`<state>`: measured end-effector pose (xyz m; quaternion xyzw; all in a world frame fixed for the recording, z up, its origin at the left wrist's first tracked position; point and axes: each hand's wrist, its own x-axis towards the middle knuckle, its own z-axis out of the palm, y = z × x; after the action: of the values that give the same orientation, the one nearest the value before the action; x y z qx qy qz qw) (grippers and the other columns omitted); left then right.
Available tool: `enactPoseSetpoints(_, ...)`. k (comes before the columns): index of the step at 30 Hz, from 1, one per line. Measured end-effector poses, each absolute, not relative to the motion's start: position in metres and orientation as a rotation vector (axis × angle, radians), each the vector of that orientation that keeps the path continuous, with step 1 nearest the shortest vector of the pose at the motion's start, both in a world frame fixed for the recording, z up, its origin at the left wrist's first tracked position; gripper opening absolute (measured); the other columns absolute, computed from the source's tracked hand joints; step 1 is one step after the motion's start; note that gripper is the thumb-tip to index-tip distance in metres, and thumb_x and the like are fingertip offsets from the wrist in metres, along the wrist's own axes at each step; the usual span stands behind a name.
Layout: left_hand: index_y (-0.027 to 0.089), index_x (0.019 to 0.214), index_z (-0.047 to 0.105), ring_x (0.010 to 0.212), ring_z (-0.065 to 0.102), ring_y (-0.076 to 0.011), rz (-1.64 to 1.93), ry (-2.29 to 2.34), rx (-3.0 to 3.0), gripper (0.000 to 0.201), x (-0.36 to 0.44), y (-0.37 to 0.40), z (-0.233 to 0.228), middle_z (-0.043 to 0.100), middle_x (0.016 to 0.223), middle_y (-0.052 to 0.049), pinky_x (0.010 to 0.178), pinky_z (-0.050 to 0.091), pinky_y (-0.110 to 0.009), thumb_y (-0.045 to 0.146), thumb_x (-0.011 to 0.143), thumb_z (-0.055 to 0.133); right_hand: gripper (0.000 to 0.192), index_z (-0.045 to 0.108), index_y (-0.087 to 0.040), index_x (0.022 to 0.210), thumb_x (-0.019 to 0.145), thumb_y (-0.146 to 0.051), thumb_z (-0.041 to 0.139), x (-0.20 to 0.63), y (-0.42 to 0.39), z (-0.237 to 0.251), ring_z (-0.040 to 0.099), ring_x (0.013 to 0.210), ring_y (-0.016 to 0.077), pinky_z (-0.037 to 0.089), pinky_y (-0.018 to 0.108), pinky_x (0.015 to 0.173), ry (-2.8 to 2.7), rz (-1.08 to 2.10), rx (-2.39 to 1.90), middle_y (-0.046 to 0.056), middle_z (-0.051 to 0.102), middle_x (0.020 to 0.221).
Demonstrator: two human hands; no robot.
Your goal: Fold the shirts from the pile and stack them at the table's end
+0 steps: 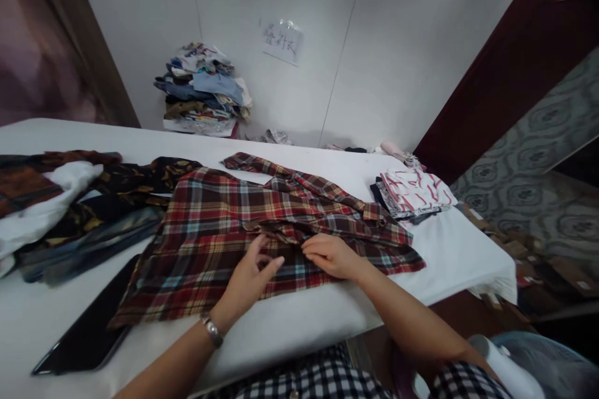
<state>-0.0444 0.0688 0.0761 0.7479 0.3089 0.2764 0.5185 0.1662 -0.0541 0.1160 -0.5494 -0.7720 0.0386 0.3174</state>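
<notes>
A plaid shirt (206, 212) in red, brown, yellow and light blue lies spread sideways across the table, one sleeve stretched along its far side. My left hand (253, 268), with a silver band at the wrist, rests over the middle of the shirt, fingers apart. Just right of it, my right hand (332, 255) has its fingers pressed together at the gathered front edge, pinching the cloth. Some folds between the hands hide the fingertips in part.
Loose clothes (93, 206) lie at the left by a flat black panel (88, 324), partly under the shirt. A folded pile (416, 193) sits at the right on the white table (299, 330). A tall clothes stack (203, 90) stands by the wall below a paper sign (283, 42).
</notes>
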Motion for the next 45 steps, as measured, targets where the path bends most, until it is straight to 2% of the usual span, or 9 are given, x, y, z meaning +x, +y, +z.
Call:
enactPoseSetpoints(5,0.018,0.13,0.043,0.07,0.068,-0.0135,0.665,0.891,1.204,0.063,-0.044,0.081,0.09,0.056,0.129,-0.016,0.047,0.048,-0.022,0.045,0.078,0.066,0.023,0.07,-0.023,0.106,0.091,-0.027,0.052,0.219,-0.104,0.104,0.061,0.11,0.0217,0.048,0.043,0.099,-1.509,-0.264,-1.819,0.01,0.067,0.115)
enactPoseSetpoints(9,0.019,0.122,0.048,0.067,0.068,-0.0126,0.612,0.928,1.02,0.051,-0.044,0.093,0.103,0.057,0.125,-0.014,0.042,0.043,-0.019,0.039,0.079,0.067,0.036,0.065,-0.023,0.12,0.085,-0.031,0.06,0.249,-0.14,0.091,0.056,0.119,0.0261,0.045,0.048,0.103,-1.474,-0.226,-2.042,0.011,0.065,0.123)
enactPoseSetpoints(17,0.015,0.089,0.058,0.046,0.049,-0.0051,0.575,0.925,1.219,0.023,-0.02,0.106,0.128,0.061,0.068,0.003,0.041,0.033,-0.016,0.016,0.069,0.07,0.026,0.073,-0.018,0.096,0.083,-0.02,0.051,0.29,-0.164,0.07,0.066,0.096,0.0253,0.05,0.043,0.091,-1.294,-0.189,-2.285,0.011,0.073,0.101)
enactPoseSetpoints(21,0.014,0.078,0.062,0.049,0.046,-0.0049,0.928,0.777,1.718,0.01,-0.005,0.12,0.195,0.055,0.058,0.007,0.049,0.036,-0.017,0.02,0.071,0.066,0.026,0.072,-0.019,0.093,0.086,-0.027,0.048,0.3,-0.164,0.091,0.066,0.089,0.023,0.051,0.037,0.084,-1.113,-0.232,-2.18,0.008,0.073,0.095)
enactPoseSetpoints(25,0.004,0.087,0.066,0.079,0.061,-0.0097,1.293,0.562,2.062,0.03,-0.019,0.135,0.25,0.066,0.08,0.002,0.079,0.046,-0.026,0.031,0.081,0.055,0.029,0.07,-0.019,0.094,0.09,-0.035,0.046,0.295,-0.173,0.101,0.065,0.084,0.0216,0.051,0.034,0.079,-1.089,-0.323,-2.031,0.006,0.072,0.089)
enactPoseSetpoints(29,0.005,0.094,0.069,0.087,0.064,-0.0138,1.098,0.731,2.193,0.036,-0.062,0.152,0.217,0.072,0.088,0.001,0.087,0.047,-0.031,0.035,0.076,0.06,0.028,0.071,-0.021,0.097,0.082,-0.02,0.048,0.285,-0.192,0.082,0.065,0.098,0.0231,0.05,0.04,0.09,-1.373,-0.31,-2.029,0.007,0.072,0.103)
enactPoseSetpoints(36,0.018,0.077,0.069,0.091,0.065,-0.0198,0.534,1.159,1.986,0.022,-0.128,0.157,0.112,0.076,0.096,0.0,0.084,0.052,-0.031,0.037,0.069,0.063,0.033,0.074,-0.021,0.1,0.08,-0.016,0.048,0.281,-0.223,0.044,0.063,0.105,0.0265,0.049,0.047,0.093,-1.426,-0.438,-2.189,0.011,0.07,0.111)
enactPoseSetpoints(40,0.015,0.107,0.063,0.081,0.067,-0.0201,0.624,1.298,1.733,0.044,-0.128,0.144,0.113,0.074,0.087,-0.003,0.069,0.056,-0.031,0.046,0.075,0.06,0.036,0.072,-0.022,0.107,0.08,-0.017,0.049,0.286,-0.228,0.043,0.06,0.11,0.0274,0.045,0.047,0.097,-1.36,-0.519,-2.276,0.01,0.069,0.115)
enactPoseSetpoints(45,0.014,0.129,0.051,0.079,0.068,-0.026,0.293,1.368,2.218,0.062,-0.117,0.121,0.123,0.072,0.09,-0.007,0.074,0.051,-0.035,0.048,0.078,0.057,0.043,0.069,-0.022,0.113,0.076,-0.014,0.047,0.296,-0.236,0.046,0.061,0.11,0.0273,0.044,0.046,0.096,-1.149,-0.55,-2.466,0.01,0.069,0.116)
